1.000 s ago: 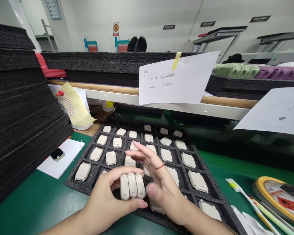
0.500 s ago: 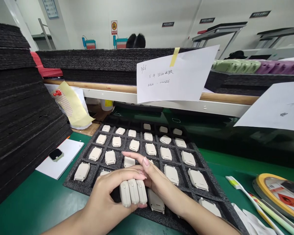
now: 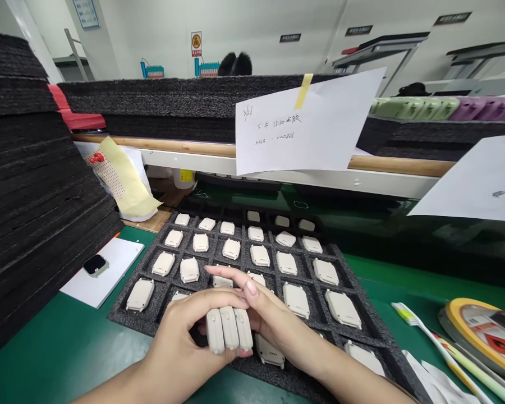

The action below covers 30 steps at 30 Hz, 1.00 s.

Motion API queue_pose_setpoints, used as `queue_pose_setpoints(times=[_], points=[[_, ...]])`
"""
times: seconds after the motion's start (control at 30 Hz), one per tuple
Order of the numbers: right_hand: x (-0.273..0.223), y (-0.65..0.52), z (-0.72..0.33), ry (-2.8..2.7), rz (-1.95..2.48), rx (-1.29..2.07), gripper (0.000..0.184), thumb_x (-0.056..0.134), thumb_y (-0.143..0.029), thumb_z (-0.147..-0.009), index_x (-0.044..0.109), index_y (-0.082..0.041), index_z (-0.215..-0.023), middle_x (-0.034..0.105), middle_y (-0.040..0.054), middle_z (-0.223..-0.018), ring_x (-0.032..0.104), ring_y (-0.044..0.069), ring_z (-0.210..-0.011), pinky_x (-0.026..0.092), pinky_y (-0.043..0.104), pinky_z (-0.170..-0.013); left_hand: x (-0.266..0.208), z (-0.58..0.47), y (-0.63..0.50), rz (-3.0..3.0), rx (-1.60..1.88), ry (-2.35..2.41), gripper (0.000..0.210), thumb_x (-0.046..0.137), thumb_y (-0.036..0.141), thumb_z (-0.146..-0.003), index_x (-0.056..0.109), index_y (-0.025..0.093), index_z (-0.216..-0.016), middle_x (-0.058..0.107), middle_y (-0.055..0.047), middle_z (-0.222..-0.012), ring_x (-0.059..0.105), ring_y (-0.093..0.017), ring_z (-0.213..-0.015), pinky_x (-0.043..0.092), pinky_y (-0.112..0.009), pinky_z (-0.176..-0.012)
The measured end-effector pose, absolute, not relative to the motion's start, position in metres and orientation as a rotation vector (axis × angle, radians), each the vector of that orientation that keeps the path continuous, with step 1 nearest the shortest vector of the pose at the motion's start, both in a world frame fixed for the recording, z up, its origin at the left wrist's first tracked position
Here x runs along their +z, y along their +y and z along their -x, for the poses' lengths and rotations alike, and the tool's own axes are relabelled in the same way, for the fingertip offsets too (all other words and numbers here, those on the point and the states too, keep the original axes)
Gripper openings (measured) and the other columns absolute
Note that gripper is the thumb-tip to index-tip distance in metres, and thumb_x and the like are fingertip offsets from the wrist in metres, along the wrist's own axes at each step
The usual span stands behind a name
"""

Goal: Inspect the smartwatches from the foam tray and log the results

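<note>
Three pale beige watch cases (image 3: 229, 331) stand side by side in my left hand (image 3: 177, 331), with its fingers over the top and its thumb below. My right hand (image 3: 278, 320) rests against the far and right side of this stack. Its index finger stretches out to the left with the thumb apart from it; the other fingers are hidden behind the cases and my left hand. Beneath both hands lies a black foam tray (image 3: 162, 306) with rows of compartments, many holding one beige watch case (image 3: 296, 299). My forearms and hands cover part of the front rows.
Tall stacked black foam trays (image 3: 37, 213) rise at left. A dark-screened watch (image 3: 96, 265) lies on white paper (image 3: 122, 258). At right are a toothbrush (image 3: 435, 342) and a yellow-rimmed tape roll (image 3: 482, 334). A shelf edge (image 3: 193, 160) with a hanging handwritten sheet (image 3: 307, 132) crosses behind.
My right index finger dips slightly, and the right hand shifts a little against the stack. The left hand keeps its hold on the three watch cases. The view has moved slightly.
</note>
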State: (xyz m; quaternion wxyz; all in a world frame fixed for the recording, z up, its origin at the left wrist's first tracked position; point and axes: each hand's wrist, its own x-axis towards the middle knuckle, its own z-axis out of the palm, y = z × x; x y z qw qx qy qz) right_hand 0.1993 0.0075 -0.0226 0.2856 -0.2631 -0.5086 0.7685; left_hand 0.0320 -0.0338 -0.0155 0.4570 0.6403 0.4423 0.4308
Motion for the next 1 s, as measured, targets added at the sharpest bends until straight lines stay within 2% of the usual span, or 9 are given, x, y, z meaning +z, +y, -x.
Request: queue_pose_setpoints(times=[0.1, 0.2, 0.3, 0.43, 0.57, 0.67, 0.73, 0.83, 1.0], points=[[-0.020, 0.007, -0.198, -1.353, 0.693, 2.057, 0.081, 0.071, -0.066, -0.076, 0.043, -0.026, -0.140, 0.068, 0.0051, -0.107, 0.068, 0.020, -0.097, 0.054, 0.032, -0.082, -0.016, -0.032, -0.033, -1.593, 1.103, 1.084, 0.036, 0.080, 0.013, -0.071, 0.073, 0.031, -0.101, 0.077, 0.004, -0.095, 0.072, -0.015, -0.082, 0.057, -0.021, -0.073], [-0.016, 0.006, -0.196, -1.303, 0.705, 2.094, 0.094, 0.090, -0.044, -0.062, 0.040, -0.025, -0.140, 0.067, 0.0026, -0.105, 0.069, 0.018, -0.095, 0.055, 0.029, -0.083, -0.019, -0.030, -0.032, -1.662, 1.166, 1.027, 0.034, 0.078, 0.014, -0.075, 0.074, 0.034, -0.103, 0.076, 0.004, -0.107, 0.071, -0.016, -0.099, 0.054, -0.023, -0.090], [-0.013, 0.003, -0.193, -1.335, 0.750, 2.036, 0.096, 0.090, -0.020, -0.060, 0.038, -0.024, -0.140, 0.069, 0.0050, -0.111, 0.067, 0.022, -0.107, 0.055, 0.034, -0.091, -0.022, -0.028, -0.031, -1.736, 1.174, 0.981, 0.034, 0.076, 0.017, -0.078, 0.074, 0.037, -0.104, 0.074, 0.004, -0.112, 0.067, -0.017, -0.109, 0.051, -0.026, -0.098], [-0.013, 0.000, -0.190, -1.415, 0.809, 1.856, 0.106, 0.088, -0.014, -0.057, 0.033, -0.026, -0.146, 0.071, 0.0053, -0.112, 0.069, 0.023, -0.108, 0.056, 0.036, -0.092, -0.025, -0.027, -0.032, -1.751, 1.139, 0.987, 0.030, 0.075, 0.025, -0.081, 0.074, 0.041, -0.106, 0.063, 0.002, -0.129, 0.058, -0.022, -0.122, 0.048, -0.032, -0.104], [-0.017, 0.000, -0.191, -1.547, 0.786, 1.560, 0.109, 0.089, -0.016, -0.061, 0.028, -0.032, -0.150, 0.074, 0.0022, -0.109, 0.072, 0.022, -0.101, 0.057, 0.037, -0.092, -0.023, -0.028, -0.035, -1.511, 1.061, 1.082, 0.090, 0.086, 0.021, -0.068, 0.043, 0.051, -0.141, 0.042, 0.001, -0.152, 0.040, -0.028, -0.140, 0.040, -0.041, -0.112], [-0.021, 0.001, -0.193, -1.659, 0.764, 1.289, 0.110, 0.089, -0.016, -0.063, 0.026, -0.035, -0.151, 0.074, 0.0014, -0.115, 0.070, 0.023, -0.107, 0.055, 0.040, -0.096, -0.020, -0.029, -0.036, -1.129, 0.969, 0.884, 0.124, 0.093, 0.024, -0.058, 0.014, 0.047, -0.151, 0.051, -0.007, -0.144, 0.052, -0.028, -0.131, 0.047, -0.042, -0.104], [-0.024, 0.002, -0.194, -1.718, 0.715, 1.169, 0.109, 0.088, -0.016, -0.065, 0.025, -0.038, -0.152, 0.073, 0.0000, -0.119, 0.064, 0.024, -0.119, 0.051, 0.040, -0.103, -0.019, -0.029, -0.034, -0.971, 0.914, 0.761, 0.106, 0.092, 0.032, -0.061, 0.031, 0.033, -0.148, 0.064, -0.010, -0.125, 0.062, -0.028, -0.116, 0.051, -0.041, -0.097], [-0.026, 0.003, -0.195, -1.794, 0.637, 1.057, 0.109, 0.086, -0.013, -0.066, 0.024, -0.039, -0.152, 0.072, -0.0024, -0.119, 0.062, 0.022, -0.123, 0.046, 0.039, -0.110, -0.019, -0.029, -0.030, -0.929, 0.859, 0.790, 0.061, 0.089, 0.037, -0.064, 0.062, 0.018, -0.115, 0.070, -0.009, -0.103, 0.067, -0.023, -0.097, 0.052, -0.036, -0.090], [-0.025, 0.005, -0.196, -1.855, 0.613, 1.024, 0.109, 0.084, -0.010, -0.068, 0.021, -0.037, -0.154, 0.071, 0.0001, -0.122, 0.064, 0.021, -0.119, 0.058, 0.030, -0.092, -0.021, -0.027, -0.028, -0.966, 0.822, 0.841, 0.049, 0.090, 0.035, -0.063, 0.066, 0.016, -0.101, 0.069, -0.005, -0.094, 0.065, -0.020, -0.091, 0.051, -0.034, -0.087]])
